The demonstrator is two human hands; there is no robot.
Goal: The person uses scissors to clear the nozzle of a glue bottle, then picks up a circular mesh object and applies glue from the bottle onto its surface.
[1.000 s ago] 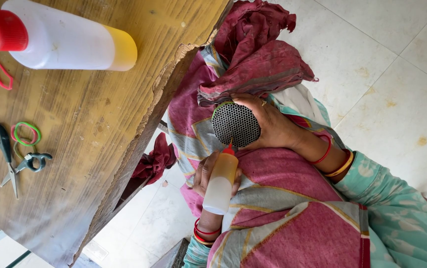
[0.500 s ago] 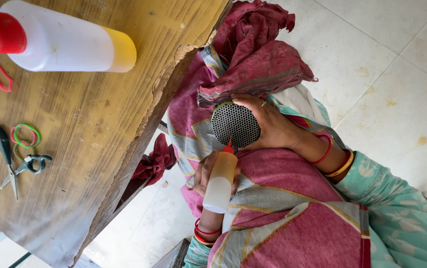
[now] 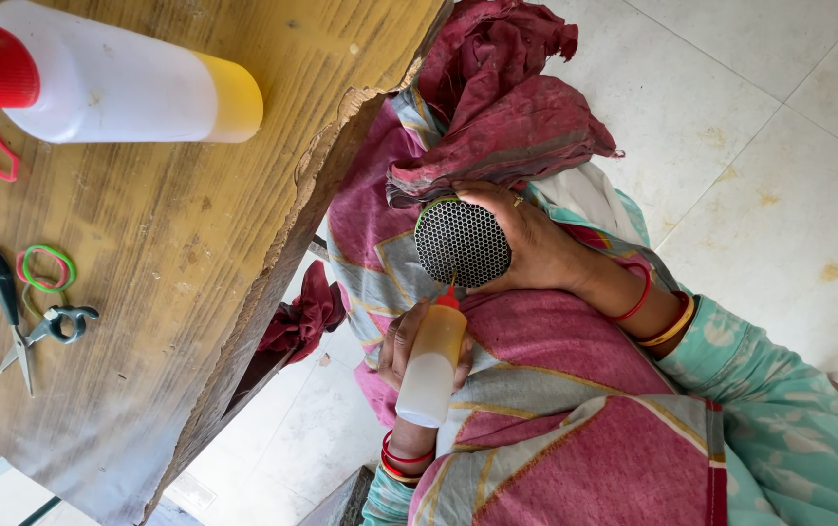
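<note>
My right hand [image 3: 545, 248] holds a round black honeycomb mesh disc [image 3: 461, 244] with a green rim, upright over my lap. My left hand [image 3: 401, 346] grips a small squeeze bottle [image 3: 431, 365] of yellow liquid. The bottle's red nozzle touches the lower edge of the disc. Red and orange bangles sit on both wrists. A crumpled maroon cloth [image 3: 506, 117] lies just above the disc, partly draped over my right fingers.
A worn wooden table [image 3: 146, 292] fills the left side and has a chipped edge. On it lie a large white and yellow bottle [image 3: 117, 83] with a red cap, scissors [image 3: 19, 321], and red and green rubber bands [image 3: 44, 268]. Pale floor tiles [image 3: 760, 146] lie to the right.
</note>
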